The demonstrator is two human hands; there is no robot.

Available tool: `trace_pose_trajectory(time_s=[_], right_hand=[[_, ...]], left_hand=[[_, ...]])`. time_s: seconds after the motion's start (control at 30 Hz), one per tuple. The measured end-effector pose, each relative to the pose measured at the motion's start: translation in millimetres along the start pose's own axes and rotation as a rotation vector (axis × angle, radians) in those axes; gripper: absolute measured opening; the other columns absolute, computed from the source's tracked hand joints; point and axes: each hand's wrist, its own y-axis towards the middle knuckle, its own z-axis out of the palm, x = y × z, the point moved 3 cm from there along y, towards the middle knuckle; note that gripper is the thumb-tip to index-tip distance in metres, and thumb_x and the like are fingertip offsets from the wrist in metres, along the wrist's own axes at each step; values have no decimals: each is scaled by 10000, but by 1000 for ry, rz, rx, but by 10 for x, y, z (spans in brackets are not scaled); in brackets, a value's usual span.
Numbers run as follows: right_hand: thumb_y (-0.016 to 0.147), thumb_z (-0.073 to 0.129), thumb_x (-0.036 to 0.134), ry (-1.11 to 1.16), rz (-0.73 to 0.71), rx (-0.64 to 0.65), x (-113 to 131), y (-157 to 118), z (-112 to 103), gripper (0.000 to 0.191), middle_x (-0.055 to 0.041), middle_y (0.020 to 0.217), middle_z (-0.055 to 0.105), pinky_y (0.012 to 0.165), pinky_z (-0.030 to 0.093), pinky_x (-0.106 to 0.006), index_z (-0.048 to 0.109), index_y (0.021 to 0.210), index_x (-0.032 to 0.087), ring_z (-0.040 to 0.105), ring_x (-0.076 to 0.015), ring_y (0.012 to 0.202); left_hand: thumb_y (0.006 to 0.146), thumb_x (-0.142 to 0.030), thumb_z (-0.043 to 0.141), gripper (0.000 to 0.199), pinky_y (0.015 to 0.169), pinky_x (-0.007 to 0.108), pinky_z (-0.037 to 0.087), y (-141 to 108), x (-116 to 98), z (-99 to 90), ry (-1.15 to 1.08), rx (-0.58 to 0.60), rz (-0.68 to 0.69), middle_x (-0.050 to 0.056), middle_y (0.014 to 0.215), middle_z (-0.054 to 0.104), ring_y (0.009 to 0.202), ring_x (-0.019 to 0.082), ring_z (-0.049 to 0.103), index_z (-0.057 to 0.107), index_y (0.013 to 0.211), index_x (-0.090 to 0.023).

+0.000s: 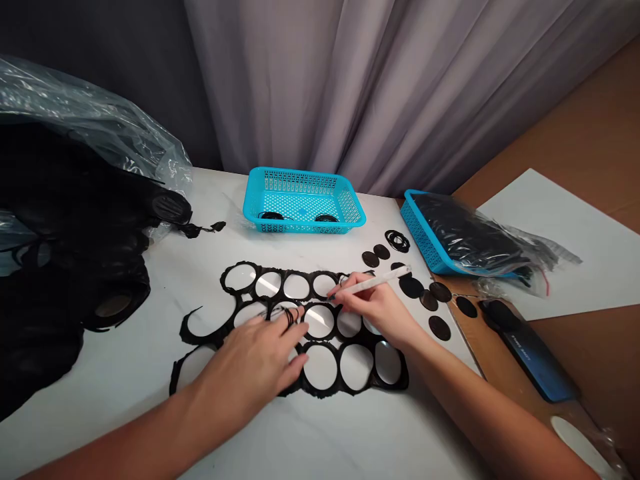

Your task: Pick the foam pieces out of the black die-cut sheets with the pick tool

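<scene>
A black sheet (pixel 296 343) with rows of round openings lies flat on the white table. My left hand (pixel 265 353) rests on its left-centre part, fingers apart, with thin black loops around a finger. My right hand (pixel 377 307) is closed on a white pen-like tool (pixel 375 281), its tip pointing left at the sheet, between the upper and middle rows. Several black discs (pixel 411 287) lie to the right of my right hand, beside a coil of black rings (pixel 397 241).
A blue basket (pixel 305 175) with black rings stands behind the sheet. Another blue basket (pixel 425 233) holds a bag of black material at the right. Black material (pixel 65 253) and clear plastic (pixel 115 127) fill the left. A dark blue object (pixel 537 360) lies far right.
</scene>
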Motion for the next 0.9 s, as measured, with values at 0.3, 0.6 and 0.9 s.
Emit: trace_pose_trajectory(time_s=[0.3, 0.6, 0.9], right_hand=[[905, 604, 240, -266, -158, 72, -77, -306, 345, 131, -40, 934, 688, 776, 475, -318, 602, 779, 205, 630, -197, 893], [914, 600, 216, -306, -215, 75, -100, -312, 354, 157, -43, 934, 653, 792, 465, -330, 561, 762, 199, 610, -196, 901], [947, 510, 122, -724, -574, 79, -74, -460, 500, 102, -75, 953, 661, 722, 442, -326, 524, 861, 174, 561, -193, 826]], left_hand=[[723, -266, 820, 595, 690, 384, 506, -266, -229, 220, 95, -107, 60, 95, 1306, 636, 800, 227, 654, 608, 1267, -153], [730, -261, 806, 567, 680, 380, 503, -244, -227, 217, 72, -94, 30, 94, 1307, 635, 757, 217, 639, 619, 1258, -170], [727, -217, 774, 535, 649, 366, 506, -245, -244, 203, 101, -121, 18, 120, 1290, 638, 742, 218, 630, 644, 1243, -167]])
